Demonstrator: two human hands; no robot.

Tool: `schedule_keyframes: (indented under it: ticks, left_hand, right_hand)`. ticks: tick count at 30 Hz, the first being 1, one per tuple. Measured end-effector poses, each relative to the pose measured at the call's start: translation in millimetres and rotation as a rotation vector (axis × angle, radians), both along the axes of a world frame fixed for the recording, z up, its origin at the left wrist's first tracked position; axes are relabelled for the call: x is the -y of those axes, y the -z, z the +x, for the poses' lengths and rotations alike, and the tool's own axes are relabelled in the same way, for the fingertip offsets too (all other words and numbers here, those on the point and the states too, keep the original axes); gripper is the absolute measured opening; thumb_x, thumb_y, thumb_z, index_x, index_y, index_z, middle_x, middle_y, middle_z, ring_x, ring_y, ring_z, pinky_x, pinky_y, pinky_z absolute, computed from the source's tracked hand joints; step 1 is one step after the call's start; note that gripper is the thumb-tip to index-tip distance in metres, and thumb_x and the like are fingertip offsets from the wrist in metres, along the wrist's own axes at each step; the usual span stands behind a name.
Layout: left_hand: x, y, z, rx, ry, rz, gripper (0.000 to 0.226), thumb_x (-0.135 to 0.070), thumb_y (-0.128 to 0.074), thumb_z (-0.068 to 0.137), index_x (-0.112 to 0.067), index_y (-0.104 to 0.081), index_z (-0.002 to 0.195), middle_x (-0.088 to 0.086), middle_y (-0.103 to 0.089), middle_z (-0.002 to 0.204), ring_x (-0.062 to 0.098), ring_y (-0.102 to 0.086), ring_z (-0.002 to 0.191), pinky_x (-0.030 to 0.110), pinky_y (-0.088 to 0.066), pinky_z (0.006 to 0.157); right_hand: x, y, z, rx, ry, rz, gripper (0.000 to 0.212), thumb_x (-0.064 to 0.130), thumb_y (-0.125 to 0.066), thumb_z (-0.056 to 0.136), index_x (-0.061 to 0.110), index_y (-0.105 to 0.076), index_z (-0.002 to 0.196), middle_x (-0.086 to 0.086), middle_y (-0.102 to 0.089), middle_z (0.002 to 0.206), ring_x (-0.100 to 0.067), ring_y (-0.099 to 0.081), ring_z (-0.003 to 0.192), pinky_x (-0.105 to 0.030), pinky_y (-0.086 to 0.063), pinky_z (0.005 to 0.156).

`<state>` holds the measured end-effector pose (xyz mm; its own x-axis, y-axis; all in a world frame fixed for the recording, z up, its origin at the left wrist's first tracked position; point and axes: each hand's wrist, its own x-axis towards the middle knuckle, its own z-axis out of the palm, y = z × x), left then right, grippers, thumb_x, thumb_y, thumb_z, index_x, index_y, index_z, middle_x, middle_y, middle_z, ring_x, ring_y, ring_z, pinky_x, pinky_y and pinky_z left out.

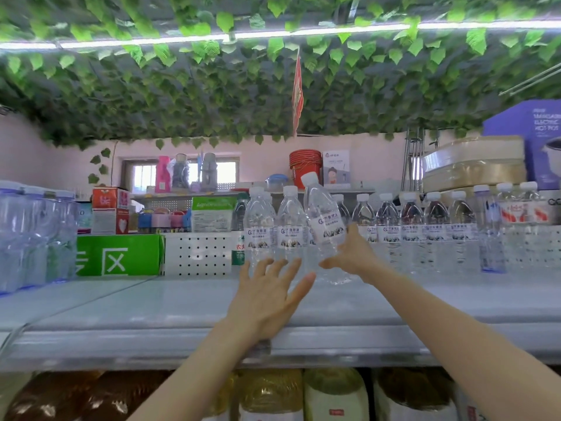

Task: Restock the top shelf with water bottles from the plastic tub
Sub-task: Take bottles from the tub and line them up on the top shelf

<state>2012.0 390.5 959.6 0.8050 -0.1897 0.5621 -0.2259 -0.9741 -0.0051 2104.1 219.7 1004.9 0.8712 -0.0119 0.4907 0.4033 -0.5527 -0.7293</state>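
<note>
Head view: the right hand [349,253] grips a tilted bottle [323,220] low on its body, cap leaning toward 11 o'clock, base close over the top shelf [151,302]. The left hand [270,296], fingers spread and holding nothing, sits at 8 o'clock from the bottle. I cannot tell whether the base touches the shelf, and the tub is out of view.

The green carton [120,255] bears a large white "区". Just right of the carton, a green-labelled bottle [239,249] shows "农夫". Far to the carton's right and higher up, a purple box [543,138] reads "ELECTRIC HOT POT". The print on the water bottles [291,235] is too blurred to read.
</note>
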Motion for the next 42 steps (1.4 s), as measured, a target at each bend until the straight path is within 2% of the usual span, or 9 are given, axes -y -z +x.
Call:
schedule_keyframes:
  ticks: [9, 13, 16, 20, 24, 27, 31, 35, 42]
  left_hand:
    - [2, 2, -3, 0.024, 0.016, 0.035, 0.066, -0.061, -0.002, 0.089, -0.034, -0.013, 0.149, -0.006, -0.026, 0.153, 0.017, -0.014, 0.141, 0.047, -0.002, 0.115]
    - [2, 3, -3, 0.030, 0.021, 0.027, 0.070, -0.062, 0.001, 0.086, -0.034, -0.013, 0.149, -0.007, -0.026, 0.153, 0.016, -0.014, 0.141, 0.046, -0.003, 0.115]
    - [2, 3, -3, 0.035, 0.031, 0.017, 0.083, -0.066, 0.010, 0.076, -0.034, -0.013, 0.149, -0.008, -0.026, 0.153, 0.015, -0.014, 0.141, 0.045, -0.004, 0.116]
    - [2, 5, -1, 0.076, 0.027, 0.025, 0.089, -0.074, 0.018, 0.074, -0.036, -0.013, 0.149, -0.010, -0.028, 0.152, 0.015, -0.017, 0.140, 0.042, -0.007, 0.115]
    - [2, 5, -1, 0.092, 0.031, 0.020, 0.090, -0.074, 0.017, 0.074, -0.036, -0.015, 0.148, -0.011, -0.030, 0.151, 0.015, -0.018, 0.140, 0.040, -0.009, 0.114]
    - [2, 5, -1, 0.097, 0.033, 0.018, 0.090, -0.072, 0.018, 0.073, -0.036, -0.017, 0.148, -0.010, -0.031, 0.150, 0.014, -0.018, 0.140, 0.041, -0.010, 0.114]
    - [2, 5, 0, 0.078, 0.037, 0.011, 0.086, -0.074, 0.014, 0.077, -0.036, -0.011, 0.149, -0.009, -0.028, 0.152, 0.015, -0.016, 0.141, 0.042, -0.009, 0.115]
    - [0, 6, 2, 0.092, 0.040, 0.018, 0.088, -0.073, 0.016, 0.073, -0.037, -0.008, 0.149, -0.009, -0.029, 0.152, 0.015, -0.017, 0.141, 0.041, -0.010, 0.115]
    - [2, 6, 1, 0.103, 0.036, 0.000, 0.064, -0.060, -0.008, 0.091, -0.033, -0.005, 0.150, -0.007, -0.029, 0.152, 0.017, -0.017, 0.140, 0.039, -0.010, 0.114]
  right_hand:
    - [-6, -1, 6, -0.298, -0.015, -0.014, 0.105, 0.028, -0.070, 0.085, 0.005, 0.010, 0.149, -0.018, -0.017, 0.155, -0.037, -0.024, 0.139, -0.043, -0.027, 0.111]
    - [9, -4, 2, -0.405, -0.022, -0.097, 0.105, 0.019, -0.072, 0.083, 0.009, 0.008, 0.150, -0.012, -0.015, 0.157, -0.032, -0.032, 0.137, -0.039, -0.039, 0.102]
    - [4, -3, 2, -0.343, 0.037, -0.153, 0.082, 0.015, -0.073, 0.082, 0.004, -0.021, 0.143, -0.013, -0.030, 0.149, -0.034, -0.043, 0.128, -0.036, -0.045, 0.094]
    - [-7, 0, 16, -0.216, 0.058, -0.161, 0.083, 0.021, -0.063, 0.091, 0.005, -0.005, 0.149, -0.017, -0.023, 0.152, -0.038, -0.034, 0.133, -0.039, -0.039, 0.105]
    - [-10, 6, 15, -0.141, 0.116, -0.311, 0.096, 0.020, -0.074, 0.081, 0.000, -0.006, 0.147, -0.023, -0.033, 0.145, -0.036, -0.039, 0.130, -0.039, -0.033, 0.105]
    - [-13, 10, 12, -0.136, 0.106, -0.479, 0.121, 0.025, -0.075, 0.079, 0.004, 0.024, 0.145, -0.017, -0.008, 0.158, -0.034, -0.028, 0.139, -0.042, -0.030, 0.110]
    - [-11, 14, 15, 0.058, 0.204, -0.731, 0.145, 0.045, -0.082, 0.064, 0.025, 0.049, 0.124, -0.003, 0.041, 0.148, -0.033, 0.020, 0.143, -0.064, -0.013, 0.111]
    - [-11, 8, 7, 0.189, 0.334, -0.973, 0.139, 0.057, -0.076, 0.064, 0.027, 0.041, 0.133, -0.005, 0.045, 0.145, -0.031, 0.026, 0.141, -0.071, -0.008, 0.104]
    - [-12, 9, 5, 0.210, 0.374, -1.039, 0.133, 0.061, -0.070, 0.068, 0.024, 0.036, 0.139, -0.009, 0.041, 0.147, -0.035, 0.024, 0.141, -0.069, -0.005, 0.106]
